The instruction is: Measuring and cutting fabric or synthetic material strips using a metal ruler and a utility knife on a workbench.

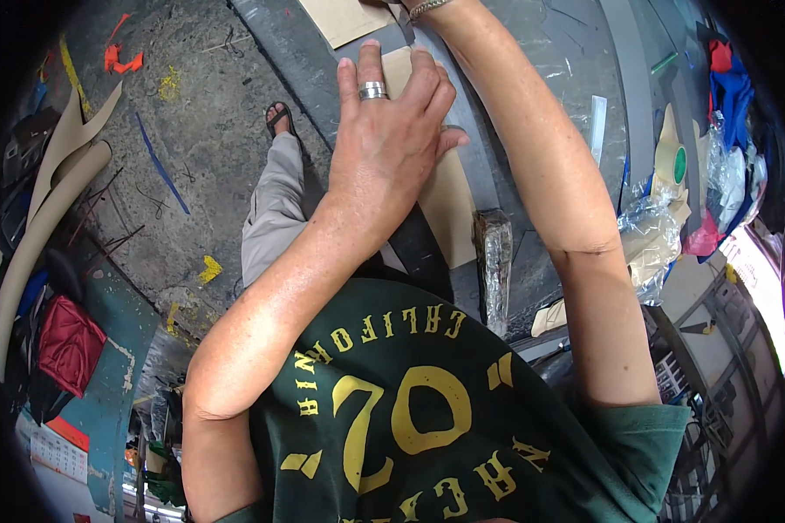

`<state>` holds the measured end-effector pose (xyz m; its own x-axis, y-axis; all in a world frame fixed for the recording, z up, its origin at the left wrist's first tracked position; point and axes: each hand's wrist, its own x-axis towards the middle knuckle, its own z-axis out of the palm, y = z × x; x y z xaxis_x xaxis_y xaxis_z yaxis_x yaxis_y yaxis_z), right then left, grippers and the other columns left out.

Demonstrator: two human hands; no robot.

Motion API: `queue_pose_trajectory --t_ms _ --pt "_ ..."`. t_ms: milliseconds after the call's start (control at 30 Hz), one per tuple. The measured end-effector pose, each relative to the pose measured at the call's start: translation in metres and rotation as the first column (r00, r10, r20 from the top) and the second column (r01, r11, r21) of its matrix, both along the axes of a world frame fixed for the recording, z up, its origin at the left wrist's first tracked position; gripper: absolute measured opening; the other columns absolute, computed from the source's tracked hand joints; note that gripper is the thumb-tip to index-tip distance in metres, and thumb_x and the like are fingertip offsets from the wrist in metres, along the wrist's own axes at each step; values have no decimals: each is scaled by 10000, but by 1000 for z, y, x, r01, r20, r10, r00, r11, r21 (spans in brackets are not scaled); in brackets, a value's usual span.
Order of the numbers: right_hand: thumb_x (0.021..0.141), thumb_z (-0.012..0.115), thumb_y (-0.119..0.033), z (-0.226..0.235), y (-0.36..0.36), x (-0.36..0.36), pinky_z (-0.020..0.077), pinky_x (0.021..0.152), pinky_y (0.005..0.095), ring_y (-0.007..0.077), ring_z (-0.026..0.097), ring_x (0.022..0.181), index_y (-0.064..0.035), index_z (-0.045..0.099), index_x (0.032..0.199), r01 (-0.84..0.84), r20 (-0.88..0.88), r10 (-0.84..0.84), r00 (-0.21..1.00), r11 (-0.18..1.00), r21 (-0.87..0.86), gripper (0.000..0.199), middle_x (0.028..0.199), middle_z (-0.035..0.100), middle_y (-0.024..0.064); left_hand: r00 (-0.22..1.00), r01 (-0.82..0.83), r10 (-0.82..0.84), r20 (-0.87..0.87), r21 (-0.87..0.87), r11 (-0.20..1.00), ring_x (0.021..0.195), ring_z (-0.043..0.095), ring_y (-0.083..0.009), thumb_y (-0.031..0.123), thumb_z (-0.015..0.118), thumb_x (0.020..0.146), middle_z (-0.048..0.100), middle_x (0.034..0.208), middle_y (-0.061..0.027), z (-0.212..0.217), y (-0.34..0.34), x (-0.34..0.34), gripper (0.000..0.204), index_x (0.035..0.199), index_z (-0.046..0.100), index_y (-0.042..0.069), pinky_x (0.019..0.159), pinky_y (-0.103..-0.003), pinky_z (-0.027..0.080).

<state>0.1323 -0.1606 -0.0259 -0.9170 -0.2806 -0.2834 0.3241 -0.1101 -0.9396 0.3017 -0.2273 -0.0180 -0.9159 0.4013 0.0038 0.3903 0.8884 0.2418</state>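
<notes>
My left hand (pixel 397 118), a ring on one finger, lies palm down with its fingers apart on a tan strip of board (pixel 449 213) on the grey worktop. Its fingertips press near the strip's far end, and the thumb sits out to the right. Beyond the fingers is a wider tan sheet (pixel 344 19). My right forearm reaches over the worktop to the top edge, where a cord bracelet circles the wrist. Only a sliver of my right hand (pixel 403 3) shows beside the tan sheet; its fingers are cut off by the frame.
Near my body lies a bar wrapped in clear film (pixel 495 270). On the right are a pale ruler-like strip (pixel 597 129), a tape roll (pixel 670 164) and crumpled plastic (pixel 650 235). Curved tan pieces (pixel 57 227) and a red bag (pixel 70 344) stand at left.
</notes>
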Motion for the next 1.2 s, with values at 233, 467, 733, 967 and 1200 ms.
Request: queue_pose_trajectory --t_ms 233,467,733,967,1200 --pt "1051 450 -469 -5 -1 -1 297 326 281 106 376 345 -72 526 781 -8 -33 9 999 1000 14 486 503 419 1 1000 -9 9 -2 26 1000 1338 413 -461 534 623 935 479 1445 -123 -1 0 1 699 1429 525 50 1097 -630 411" --pt "1049 462 -453 10 -6 -1 307 321 282 107 391 347 -60 539 793 -10 -36 11 999 999 41 476 513 426 5 1000 -21 21 2 66 998 1348 411 -465 521 658 914 481 1439 -125 -1 0 2 704 1425 525 55 1102 -634 406" --pt "1055 481 -463 -10 -2 -2 309 315 292 114 402 335 -48 550 803 -4 -77 7 997 999 34 490 509 440 14 1000 -12 12 4 35 999 1352 418 -454 505 660 929 468 1417 -119 -1 2 2 663 1406 512 70 1105 -641 385" --pt "1059 476 -452 -8 -4 1 321 317 301 122 418 335 -38 559 806 -15 -96 21 995 998 63 493 509 450 19 1000 -11 11 6 24 1000 1353 424 -452 520 640 938 470 1436 -120 -2 1 2 674 1426 510 74 1109 -641 381" --pt "1069 461 -444 -6 -5 3 348 330 300 127 439 341 -40 569 799 -38 -171 60 983 991 128 497 501 458 17 1000 -4 4 7 -10 1000 1363 421 -450 540 604 960 471 1451 -123 -2 0 1 673 1442 507 79 1112 -632 381"
